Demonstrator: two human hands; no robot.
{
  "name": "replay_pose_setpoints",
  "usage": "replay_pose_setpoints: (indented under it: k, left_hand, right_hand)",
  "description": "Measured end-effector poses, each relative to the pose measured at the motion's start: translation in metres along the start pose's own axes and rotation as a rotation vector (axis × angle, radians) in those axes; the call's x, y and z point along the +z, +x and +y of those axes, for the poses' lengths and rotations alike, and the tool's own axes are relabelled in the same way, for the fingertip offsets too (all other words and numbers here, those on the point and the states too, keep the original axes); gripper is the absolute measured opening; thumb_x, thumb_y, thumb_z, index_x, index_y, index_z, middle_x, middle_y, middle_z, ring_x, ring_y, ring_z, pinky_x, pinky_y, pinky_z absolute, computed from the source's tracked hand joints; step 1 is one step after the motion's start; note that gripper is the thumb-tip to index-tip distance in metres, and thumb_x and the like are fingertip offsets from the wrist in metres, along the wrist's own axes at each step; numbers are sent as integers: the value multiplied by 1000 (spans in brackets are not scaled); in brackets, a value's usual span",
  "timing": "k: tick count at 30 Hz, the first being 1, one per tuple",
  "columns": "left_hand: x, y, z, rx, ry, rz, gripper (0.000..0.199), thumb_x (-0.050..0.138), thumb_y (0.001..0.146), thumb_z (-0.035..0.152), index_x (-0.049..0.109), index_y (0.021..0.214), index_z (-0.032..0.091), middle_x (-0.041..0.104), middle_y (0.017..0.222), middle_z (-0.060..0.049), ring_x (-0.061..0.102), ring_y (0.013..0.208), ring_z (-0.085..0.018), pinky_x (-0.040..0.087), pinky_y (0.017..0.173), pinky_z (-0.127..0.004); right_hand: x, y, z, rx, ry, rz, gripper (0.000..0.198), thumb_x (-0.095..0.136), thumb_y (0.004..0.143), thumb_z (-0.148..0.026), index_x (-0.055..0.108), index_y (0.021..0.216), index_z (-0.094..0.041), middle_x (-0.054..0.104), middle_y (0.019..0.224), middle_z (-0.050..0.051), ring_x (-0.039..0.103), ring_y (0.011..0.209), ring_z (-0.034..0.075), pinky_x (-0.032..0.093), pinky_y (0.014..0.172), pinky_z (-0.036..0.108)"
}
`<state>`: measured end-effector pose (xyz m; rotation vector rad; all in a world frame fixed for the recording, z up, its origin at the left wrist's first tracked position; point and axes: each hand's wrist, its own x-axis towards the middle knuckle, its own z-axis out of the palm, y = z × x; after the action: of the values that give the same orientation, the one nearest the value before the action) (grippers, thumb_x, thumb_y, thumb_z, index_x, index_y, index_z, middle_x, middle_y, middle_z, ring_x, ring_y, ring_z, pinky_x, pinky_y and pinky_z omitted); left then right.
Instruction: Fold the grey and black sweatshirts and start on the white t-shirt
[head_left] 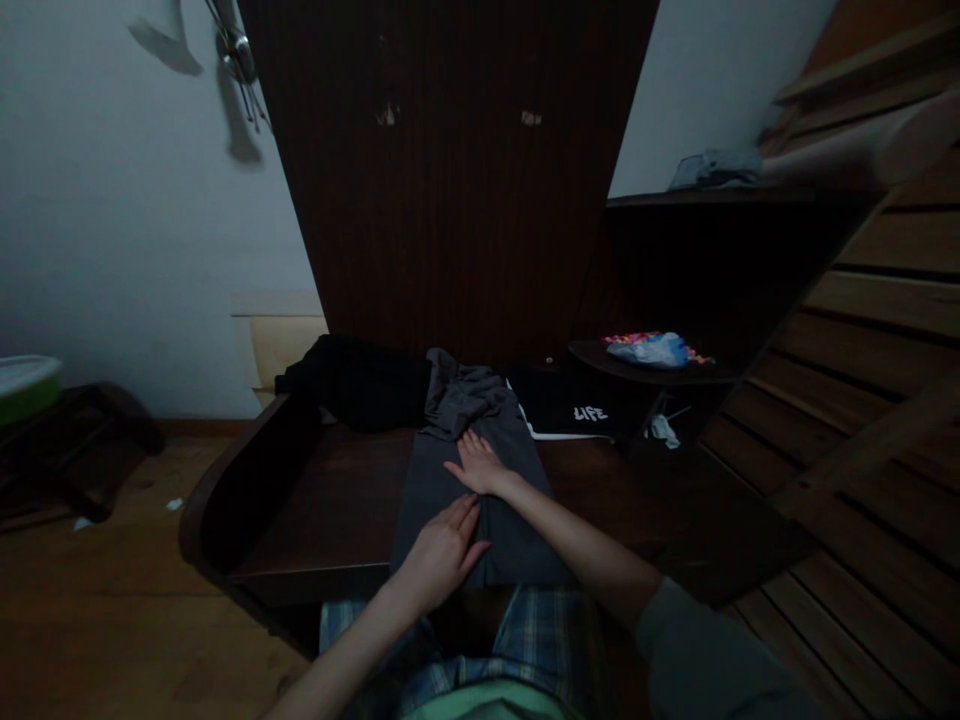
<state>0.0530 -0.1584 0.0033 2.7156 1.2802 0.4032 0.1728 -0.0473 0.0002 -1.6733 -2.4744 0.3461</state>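
Note:
A dark grey garment point(517, 450) lies along the wooden bench, smooth at the near end and bunched up at the far end. My right hand point(478, 465) rests flat on its middle with the fingers spread. Nearer to me, my left hand point(442, 545) lies on the same cloth, fingers stretched out together and thumb apart. Neither hand grips the fabric. What kind of garment it is, I cannot tell for sure. A black cloth point(367, 385) lies heaped to its left. On the right sits a folded black garment point(562, 400) with white lettering "LIFE".
The dark wooden bench point(322, 510) has a raised curved side at left. A tall dark panel point(450, 200) stands behind it. At right, a shelf point(697, 376) carries a plastic bag point(652, 350), beside wooden slats point(862, 400). A low stool point(82, 420) stands far left.

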Motion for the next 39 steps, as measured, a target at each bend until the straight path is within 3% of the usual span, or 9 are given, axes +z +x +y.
replay_pose_setpoints:
  k: [5,9,12,15,18,21,25,31,39]
  left_hand:
    - [10,-7,10,73,-43,-70,76,44,74,59,28,131,11,27,139,-18,23,128,-28,29,101,-42]
    - [19,-7,11,44,-24,-156,93,61,63,53,21,133,8,16,141,-20,13,130,-30,25,103,-44]
    - [23,-10,13,16,-21,-157,88,62,65,43,21,134,8,16,142,-18,12,131,-28,21,105,-42]
    - [14,-9,13,9,-42,-140,88,60,64,51,27,131,7,21,141,-20,18,129,-30,23,103,-41]
    - [-7,10,9,36,-68,-133,66,50,71,58,47,117,11,44,128,-18,40,117,-30,35,95,-39]
    - [-23,43,-1,25,-55,-86,35,34,86,38,59,98,16,63,99,-9,56,95,-21,42,84,-34]
    - [-12,81,-19,-107,44,78,28,39,84,23,54,105,13,56,113,-12,49,107,-22,37,90,-36]
    - [17,89,-35,-92,1,78,37,35,85,28,45,118,15,47,127,-10,39,118,-21,30,98,-40]
    - [20,85,-37,-173,-9,146,38,41,82,30,47,115,13,41,131,-13,35,121,-23,30,99,-38]
  right_hand:
    - [1,0,0,-8,10,27,73,22,84,-53,24,133,1,18,141,19,11,131,26,12,104,41]
    - [3,0,0,-6,1,19,72,22,84,-53,23,133,1,17,141,19,11,131,26,13,104,41]
    - [7,1,2,-12,26,64,72,25,83,-54,27,132,0,20,141,19,12,131,26,13,104,41]
    - [10,2,8,-36,154,182,68,29,83,-53,35,129,-3,30,137,17,21,129,24,17,104,38]
    - [7,4,17,20,447,310,57,20,87,-46,41,126,-10,44,130,12,37,121,19,27,100,34]
    - [0,4,27,99,723,367,59,-1,90,-34,38,129,-12,49,125,12,47,113,16,36,92,34]
    - [-9,0,37,87,831,335,66,-15,86,-27,29,133,-10,49,125,14,49,112,15,38,90,35]
    - [-8,1,38,89,928,338,77,-24,81,-37,27,134,-10,47,126,16,48,113,15,39,89,34]
    - [-15,-18,74,178,1174,542,47,33,79,-47,57,103,-14,62,105,14,60,93,22,46,77,35]
